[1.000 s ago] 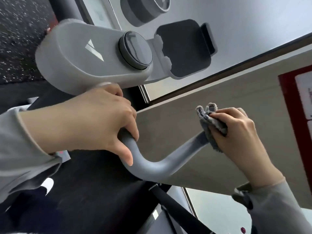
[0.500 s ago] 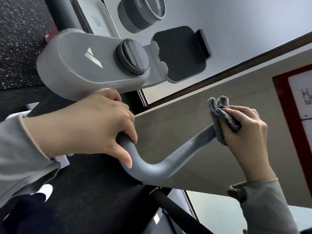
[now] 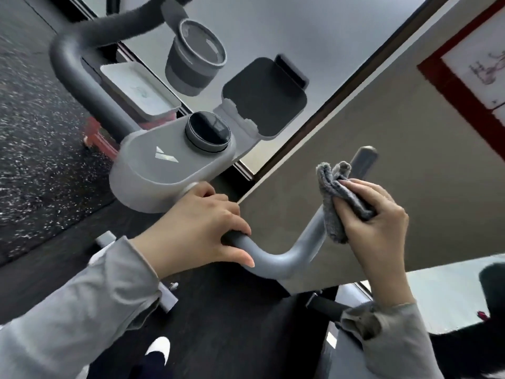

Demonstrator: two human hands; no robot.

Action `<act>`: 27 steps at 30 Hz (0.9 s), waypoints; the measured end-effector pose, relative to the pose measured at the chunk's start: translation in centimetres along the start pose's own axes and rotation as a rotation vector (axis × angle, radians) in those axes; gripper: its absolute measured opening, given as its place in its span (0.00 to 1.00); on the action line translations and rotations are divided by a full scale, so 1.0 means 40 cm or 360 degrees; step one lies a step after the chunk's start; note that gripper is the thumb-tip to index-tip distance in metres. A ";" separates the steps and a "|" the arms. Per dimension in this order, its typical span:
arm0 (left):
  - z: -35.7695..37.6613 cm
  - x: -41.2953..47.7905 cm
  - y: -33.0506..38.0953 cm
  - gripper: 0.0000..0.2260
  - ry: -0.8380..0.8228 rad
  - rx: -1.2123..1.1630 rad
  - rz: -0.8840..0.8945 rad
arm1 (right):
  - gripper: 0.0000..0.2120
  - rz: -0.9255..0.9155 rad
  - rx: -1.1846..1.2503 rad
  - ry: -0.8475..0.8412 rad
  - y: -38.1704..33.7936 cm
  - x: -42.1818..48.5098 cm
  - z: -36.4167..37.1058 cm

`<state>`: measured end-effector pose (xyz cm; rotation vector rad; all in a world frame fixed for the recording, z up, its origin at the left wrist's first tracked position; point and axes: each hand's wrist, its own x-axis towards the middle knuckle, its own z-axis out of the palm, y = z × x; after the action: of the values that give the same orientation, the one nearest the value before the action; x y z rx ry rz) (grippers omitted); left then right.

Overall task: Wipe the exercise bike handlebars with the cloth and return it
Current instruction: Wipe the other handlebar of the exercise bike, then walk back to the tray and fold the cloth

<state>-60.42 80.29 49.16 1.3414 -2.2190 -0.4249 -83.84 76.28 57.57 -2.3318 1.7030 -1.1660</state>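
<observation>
The left hand (image 3: 196,231), in a pale grey sleeve, is closed over the inner stretch of the matte grey tubular handlebar (image 3: 276,258), thumb beneath and fingers curled over the top, just below the light grey rounded plastic console (image 3: 153,176). On that console sits 1 round black glossy dial (image 3: 209,131). Behind it are a dark grey cup holder (image 3: 195,65) and a black rectangular device cradle (image 3: 266,101). From the left hand the bar dips, curves and rises rightward to a flat dark end cap (image 3: 364,157). The right hand (image 3: 374,214) is clenched on the grey fluffy folded cloth (image 3: 332,203), pressing it around the bar's rising part just below the cap. The cloth looks thick and nubby, 2 folded ends poking up above the fingers.
</observation>
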 end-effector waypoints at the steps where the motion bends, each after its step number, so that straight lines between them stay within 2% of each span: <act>1: -0.003 -0.001 0.000 0.28 -0.0014 0.0021 0.0036 | 0.13 0.0076 0.0073 0.0063 -0.015 -0.022 0.004; 8: -0.015 -0.010 -0.012 0.23 -0.0093 0.0148 0.0193 | 0.16 0.0620 0.0679 0.0429 -0.134 -0.200 0.046; 11: -0.025 -0.027 -0.005 0.24 -0.0071 0.0215 0.0252 | 0.16 0.0690 0.0762 0.0438 -0.179 -0.272 0.061; 15: -0.032 -0.099 0.013 0.24 0.0132 0.0289 0.0239 | 0.16 0.0684 0.0927 0.0434 -0.212 -0.347 0.067; 21: -0.014 -0.268 0.031 0.25 0.0173 0.0317 -0.0089 | 0.19 0.0645 0.1188 0.0239 -0.210 -0.428 0.078; 27: 0.084 -0.435 0.071 0.30 0.0043 0.0330 -0.0666 | 0.14 0.0539 0.1368 -0.0117 -0.145 -0.509 0.058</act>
<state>-57.71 97.04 43.29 1.9203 -1.9969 -0.3240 -80.31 94.59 47.30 -1.4850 1.1513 -1.3455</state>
